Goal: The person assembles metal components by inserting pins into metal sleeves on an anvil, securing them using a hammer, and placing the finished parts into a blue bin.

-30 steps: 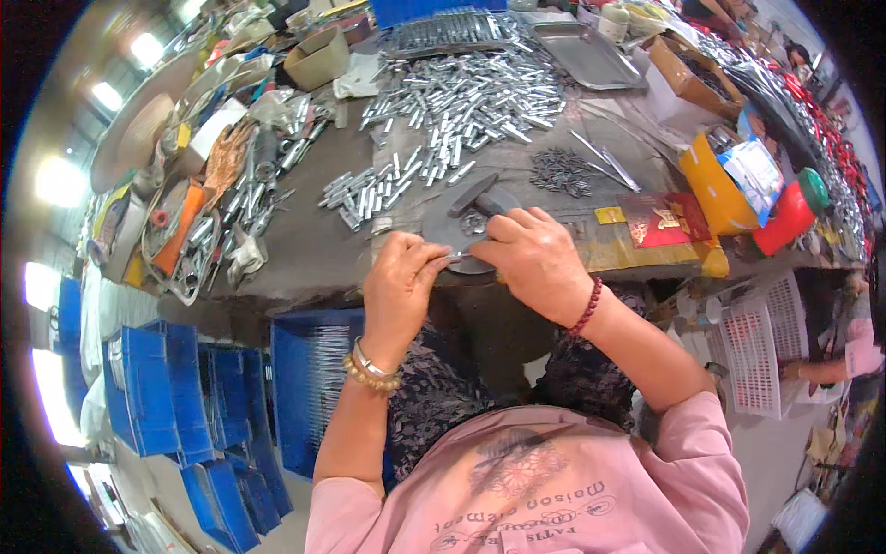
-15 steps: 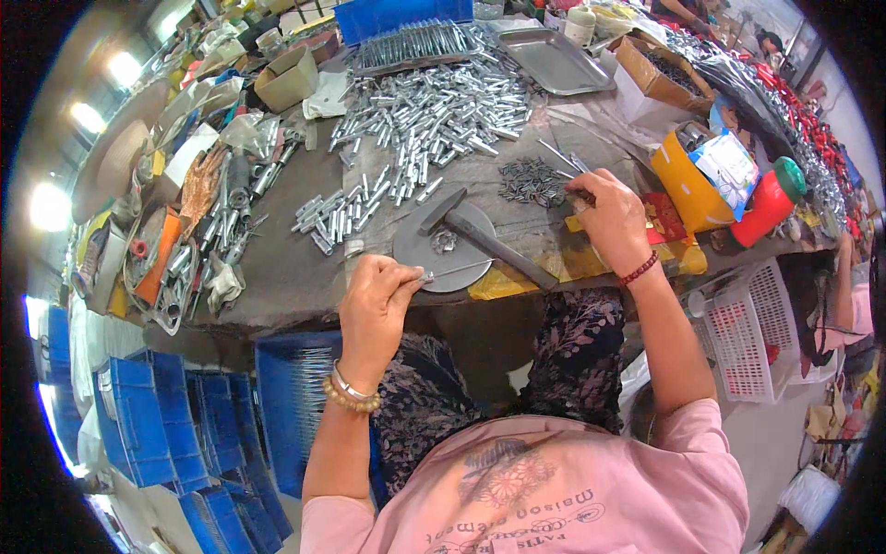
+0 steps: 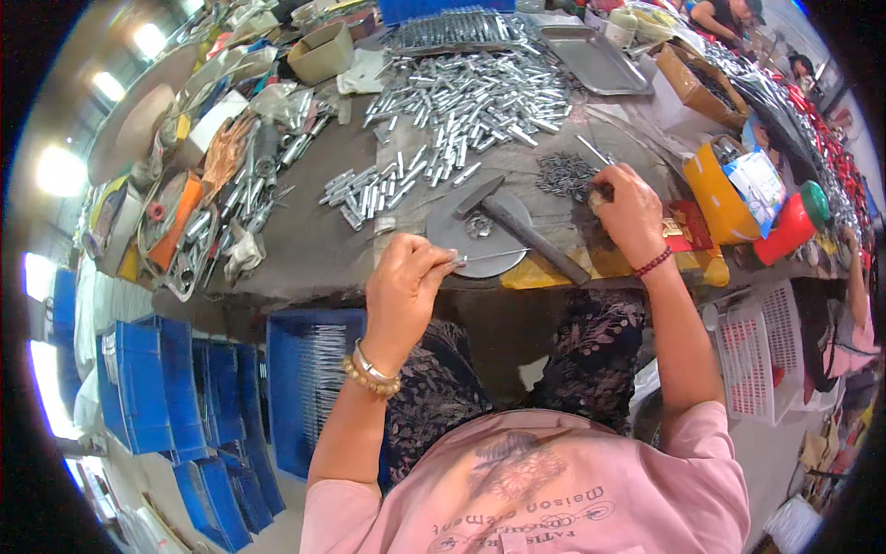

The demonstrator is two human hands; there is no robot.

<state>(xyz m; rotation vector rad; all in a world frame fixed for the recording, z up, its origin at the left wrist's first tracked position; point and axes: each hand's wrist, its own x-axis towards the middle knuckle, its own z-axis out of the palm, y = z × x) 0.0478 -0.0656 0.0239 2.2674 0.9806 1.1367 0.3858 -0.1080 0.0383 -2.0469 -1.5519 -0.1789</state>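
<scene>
My left hand [image 3: 404,282] pinches a thin metal rod [image 3: 487,258] whose tip lies over the round grey metal disc [image 3: 471,242] at the table's near edge. A hammer [image 3: 517,224] rests across that disc, its handle pointing right. My right hand [image 3: 629,208] is reaching into a small heap of dark little metal parts [image 3: 565,174] to the right of the disc, fingers curled on them. Whether it has picked any up is hidden.
A big pile of short silver tubes [image 3: 480,92] covers the table's middle, with a metal tray [image 3: 595,57] behind. Tools and clutter lie at the left [image 3: 198,208]. An orange box [image 3: 715,189] and red bottle [image 3: 784,229] stand right. Blue crates [image 3: 166,388] sit below.
My hands, together over the disc a second ago, have parted. The right hand moved right to the heap of small parts; the left stayed near the disc holding the rod.
</scene>
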